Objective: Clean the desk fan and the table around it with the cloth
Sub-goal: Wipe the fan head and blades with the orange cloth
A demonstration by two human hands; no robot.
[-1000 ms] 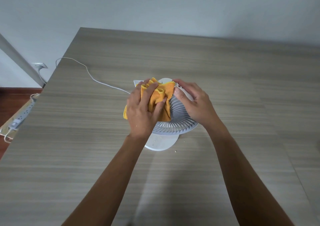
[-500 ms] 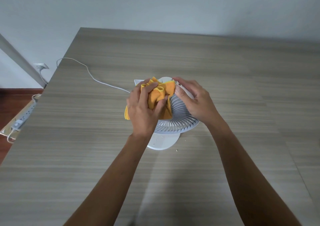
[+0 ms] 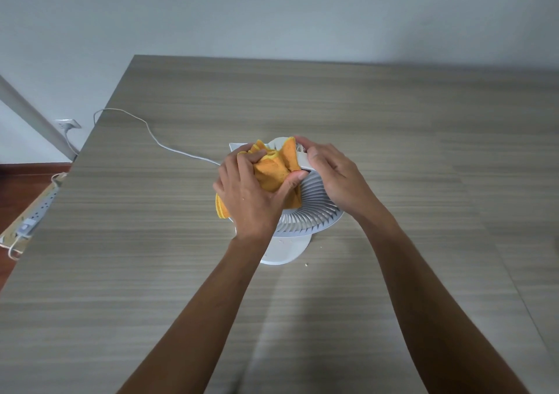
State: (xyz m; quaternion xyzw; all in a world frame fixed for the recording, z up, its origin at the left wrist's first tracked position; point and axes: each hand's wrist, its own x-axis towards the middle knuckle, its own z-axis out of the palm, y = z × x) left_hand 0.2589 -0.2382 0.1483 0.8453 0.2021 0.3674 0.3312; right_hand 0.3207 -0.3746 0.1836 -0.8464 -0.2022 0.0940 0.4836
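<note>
The left hand (image 3: 248, 200) is clenched around a bunched orange cloth (image 3: 276, 169), pressing it against the upturned grille of a white desk fan (image 3: 311, 212). The right hand (image 3: 335, 175) grips the fan's upper rim, fingers curled over it. Both forearms reach forward from below. The fan stands mid-table (image 3: 393, 121), its white cord (image 3: 157, 142) trailing left.
</note>
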